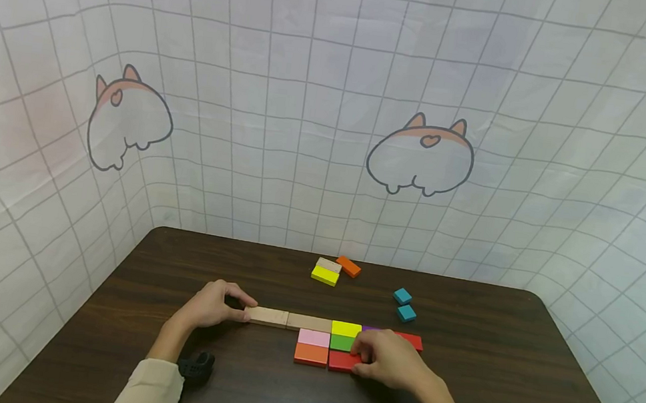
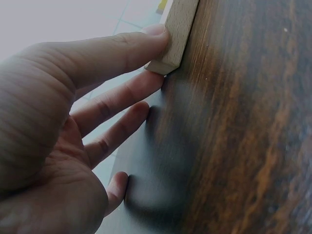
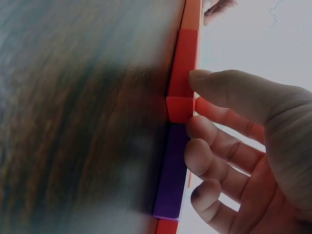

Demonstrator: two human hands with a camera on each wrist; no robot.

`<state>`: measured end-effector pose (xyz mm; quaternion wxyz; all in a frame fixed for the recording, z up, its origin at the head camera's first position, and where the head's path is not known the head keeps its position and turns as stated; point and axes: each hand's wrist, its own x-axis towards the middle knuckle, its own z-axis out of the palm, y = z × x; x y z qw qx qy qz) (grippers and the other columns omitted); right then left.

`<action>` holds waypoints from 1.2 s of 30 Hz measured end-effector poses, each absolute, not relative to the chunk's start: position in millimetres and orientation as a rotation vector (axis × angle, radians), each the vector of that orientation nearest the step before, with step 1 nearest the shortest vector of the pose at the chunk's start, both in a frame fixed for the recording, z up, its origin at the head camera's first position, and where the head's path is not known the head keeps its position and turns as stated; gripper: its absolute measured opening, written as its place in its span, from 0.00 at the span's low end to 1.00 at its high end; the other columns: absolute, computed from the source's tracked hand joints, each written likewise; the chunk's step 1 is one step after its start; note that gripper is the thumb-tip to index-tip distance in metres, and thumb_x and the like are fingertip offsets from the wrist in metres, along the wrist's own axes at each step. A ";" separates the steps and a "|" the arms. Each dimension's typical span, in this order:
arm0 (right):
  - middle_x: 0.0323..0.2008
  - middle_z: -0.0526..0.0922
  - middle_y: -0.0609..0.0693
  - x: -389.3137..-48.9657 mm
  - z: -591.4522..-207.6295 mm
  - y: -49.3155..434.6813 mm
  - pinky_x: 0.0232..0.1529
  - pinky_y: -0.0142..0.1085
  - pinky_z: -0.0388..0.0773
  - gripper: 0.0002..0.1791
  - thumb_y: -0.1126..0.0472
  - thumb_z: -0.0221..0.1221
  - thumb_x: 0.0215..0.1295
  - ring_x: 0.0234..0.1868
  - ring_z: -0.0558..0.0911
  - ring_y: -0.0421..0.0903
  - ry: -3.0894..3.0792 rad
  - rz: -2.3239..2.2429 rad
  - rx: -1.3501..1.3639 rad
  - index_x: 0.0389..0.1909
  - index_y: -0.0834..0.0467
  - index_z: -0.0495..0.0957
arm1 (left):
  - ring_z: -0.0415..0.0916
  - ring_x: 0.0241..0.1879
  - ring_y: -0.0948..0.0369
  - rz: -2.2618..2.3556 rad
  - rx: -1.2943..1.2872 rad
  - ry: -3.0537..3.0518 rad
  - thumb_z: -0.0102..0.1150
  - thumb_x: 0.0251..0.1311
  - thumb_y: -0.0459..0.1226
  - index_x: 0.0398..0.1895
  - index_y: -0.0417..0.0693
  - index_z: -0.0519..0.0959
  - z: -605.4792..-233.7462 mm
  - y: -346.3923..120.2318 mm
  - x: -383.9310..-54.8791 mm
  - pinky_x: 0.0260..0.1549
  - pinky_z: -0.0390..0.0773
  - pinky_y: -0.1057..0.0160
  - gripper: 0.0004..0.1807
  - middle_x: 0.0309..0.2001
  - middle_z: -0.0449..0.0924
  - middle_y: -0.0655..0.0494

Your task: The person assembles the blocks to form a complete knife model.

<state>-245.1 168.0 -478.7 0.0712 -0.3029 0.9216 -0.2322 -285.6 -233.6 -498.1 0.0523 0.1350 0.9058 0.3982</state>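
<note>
- Head view: on the dark table [image 1: 250, 398], coloured blocks form a joined arrangement between the two hands. The left hand [image 1: 207, 305] pinches the left end of the left wooden block [image 1: 268, 316], the leftmost piece of the far row; the second wooden block [image 1: 309, 323] and the far yellow block [image 1: 346, 329] follow to its right.
- Head view, right side: the right hand [image 1: 391, 358] grips the near red block [image 1: 343, 362] at its right end, just right of the orange block [image 1: 311, 355] and nearer than the green block [image 1: 340, 343]. The hand partly hides the purple block [image 1: 370, 329].
- Left wrist view: thumb and forefinger close on the end of the left wooden block; the other visible fingers stand apart from it.
- Right wrist view: the thumb rests on the near red block's upper edge, the forefinger passing behind. The remaining fingers curl beside the purple block; whether they touch it cannot be told.
</note>
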 end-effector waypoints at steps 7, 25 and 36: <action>0.26 0.77 0.39 -243.1 -476.4 166.3 0.30 0.30 0.71 0.10 0.55 0.74 0.58 0.27 0.72 0.33 2.776 -0.701 -0.912 0.34 0.48 0.81 | 0.80 0.54 0.51 1.202 0.409 2.762 0.78 0.54 0.42 0.41 0.60 0.91 -497.9 -233.3 -285.5 0.57 0.77 0.42 0.10 0.45 0.88 0.60; 0.25 0.76 0.39 -242.0 -473.2 166.8 0.29 0.30 0.71 0.11 0.54 0.74 0.58 0.27 0.72 0.33 2.785 -0.683 -0.896 0.33 0.49 0.80 | 0.80 0.54 0.51 1.210 0.416 2.762 0.78 0.54 0.42 0.41 0.60 0.91 -498.2 -233.5 -285.8 0.58 0.77 0.42 0.10 0.45 0.88 0.60; 0.24 0.75 0.36 -244.7 -472.0 166.1 0.30 0.29 0.72 0.14 0.57 0.73 0.61 0.26 0.72 0.33 2.686 -0.742 -0.936 0.48 0.49 0.87 | 0.81 0.52 0.53 1.206 0.413 2.762 0.78 0.54 0.42 0.41 0.59 0.91 -498.0 -232.9 -285.8 0.57 0.78 0.43 0.10 0.45 0.88 0.60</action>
